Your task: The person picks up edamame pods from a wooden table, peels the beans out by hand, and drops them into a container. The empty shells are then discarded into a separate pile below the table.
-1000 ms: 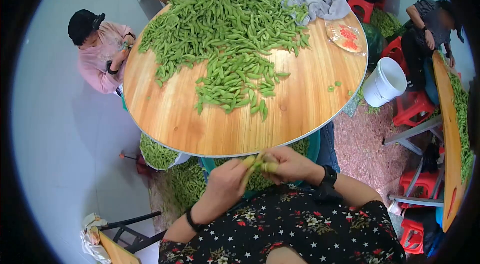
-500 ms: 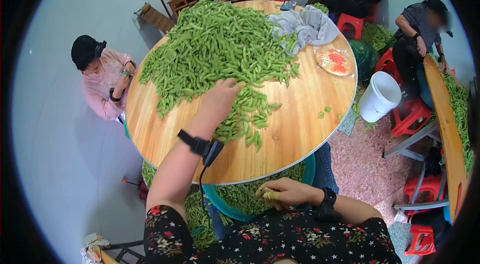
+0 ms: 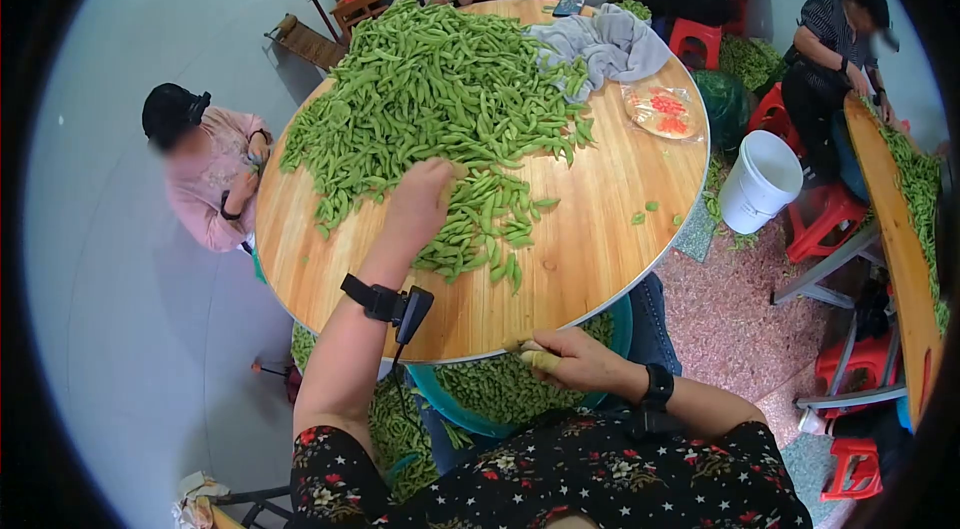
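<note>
A large heap of green soybean pods (image 3: 430,89) covers the far left of the round wooden table (image 3: 590,259). My left hand (image 3: 422,199) is at the near edge of the heap, beside a smaller spread of pods (image 3: 490,224). Its fingers curl down and what they hold, if anything, is hidden. Near the table's front edge is my right hand (image 3: 575,361), thumb and fingers pinched together with yellowish covers on them. Whatever is in that pinch is too small to name. Below it, a teal basin (image 3: 622,339) holds many small green pieces.
On the table lie a grey cloth (image 3: 615,44), a plastic-bagged round item with red pieces (image 3: 662,113) and a phone (image 3: 568,7). A white bucket (image 3: 760,184) stands right, near red stools (image 3: 825,219). Co-workers sit left (image 3: 215,169), behind and right.
My left hand has shifted a little left at the pods. My right hand has risen slightly toward the table edge, its fingers now pinched farther forward. The whole view has shifted slightly.
</note>
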`<move>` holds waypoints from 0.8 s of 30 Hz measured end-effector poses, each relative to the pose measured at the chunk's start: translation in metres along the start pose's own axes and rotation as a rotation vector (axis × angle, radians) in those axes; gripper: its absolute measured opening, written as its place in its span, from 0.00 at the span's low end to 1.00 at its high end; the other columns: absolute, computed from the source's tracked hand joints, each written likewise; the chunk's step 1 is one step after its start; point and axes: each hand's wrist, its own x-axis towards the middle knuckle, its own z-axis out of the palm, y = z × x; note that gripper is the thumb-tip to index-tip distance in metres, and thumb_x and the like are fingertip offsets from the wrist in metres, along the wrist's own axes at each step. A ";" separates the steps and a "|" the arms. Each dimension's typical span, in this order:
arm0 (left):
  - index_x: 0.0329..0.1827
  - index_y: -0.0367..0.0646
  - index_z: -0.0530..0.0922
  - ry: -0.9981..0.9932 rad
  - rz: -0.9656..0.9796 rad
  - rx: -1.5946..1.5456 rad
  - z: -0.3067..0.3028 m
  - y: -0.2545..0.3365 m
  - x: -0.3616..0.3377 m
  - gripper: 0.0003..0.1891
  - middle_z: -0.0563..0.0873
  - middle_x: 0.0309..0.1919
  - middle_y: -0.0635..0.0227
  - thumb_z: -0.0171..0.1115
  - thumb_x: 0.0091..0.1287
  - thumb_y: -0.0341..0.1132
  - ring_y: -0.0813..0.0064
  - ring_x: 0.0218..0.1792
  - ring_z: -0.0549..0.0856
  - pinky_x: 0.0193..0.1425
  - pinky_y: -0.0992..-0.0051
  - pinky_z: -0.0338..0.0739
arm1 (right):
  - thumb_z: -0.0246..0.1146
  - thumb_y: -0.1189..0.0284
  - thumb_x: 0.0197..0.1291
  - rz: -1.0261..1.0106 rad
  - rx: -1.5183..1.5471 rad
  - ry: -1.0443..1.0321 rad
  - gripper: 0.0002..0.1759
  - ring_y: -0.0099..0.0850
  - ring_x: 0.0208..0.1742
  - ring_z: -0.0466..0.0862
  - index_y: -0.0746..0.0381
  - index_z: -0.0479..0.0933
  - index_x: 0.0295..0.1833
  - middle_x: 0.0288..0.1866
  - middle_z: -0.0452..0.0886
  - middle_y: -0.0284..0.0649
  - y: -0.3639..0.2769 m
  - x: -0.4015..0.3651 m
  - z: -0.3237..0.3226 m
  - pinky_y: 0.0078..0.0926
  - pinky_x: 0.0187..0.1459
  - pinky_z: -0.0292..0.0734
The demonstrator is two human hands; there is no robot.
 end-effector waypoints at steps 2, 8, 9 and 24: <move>0.44 0.39 0.79 -0.102 -0.100 -0.006 0.002 0.006 0.000 0.07 0.84 0.39 0.55 0.58 0.65 0.30 0.50 0.41 0.82 0.45 0.63 0.77 | 0.54 0.65 0.71 -0.035 -0.033 0.009 0.15 0.19 0.23 0.72 0.64 0.76 0.52 0.23 0.72 0.32 0.009 -0.001 0.004 0.22 0.27 0.69; 0.46 0.39 0.79 -0.311 -0.221 0.039 0.055 0.011 -0.007 0.13 0.83 0.39 0.52 0.65 0.59 0.29 0.53 0.39 0.83 0.40 0.64 0.76 | 0.53 0.67 0.72 0.149 0.115 -0.021 0.11 0.20 0.23 0.74 0.64 0.74 0.44 0.27 0.75 0.33 -0.012 -0.016 0.005 0.21 0.26 0.70; 0.46 0.39 0.78 -0.271 -0.163 0.057 0.057 0.015 -0.007 0.14 0.83 0.38 0.51 0.66 0.58 0.29 0.53 0.38 0.82 0.38 0.64 0.76 | 0.52 0.68 0.73 0.181 0.134 -0.048 0.10 0.19 0.24 0.76 0.63 0.74 0.44 0.30 0.76 0.32 -0.013 -0.017 0.005 0.20 0.27 0.72; 0.46 0.37 0.78 -0.017 -0.732 -1.120 -0.010 0.106 -0.093 0.07 0.84 0.34 0.70 0.61 0.66 0.26 0.80 0.36 0.82 0.39 0.79 0.77 | 0.48 0.68 0.74 0.057 0.406 0.147 0.13 0.21 0.27 0.81 0.62 0.66 0.59 0.36 0.79 0.35 -0.027 0.025 0.006 0.15 0.22 0.70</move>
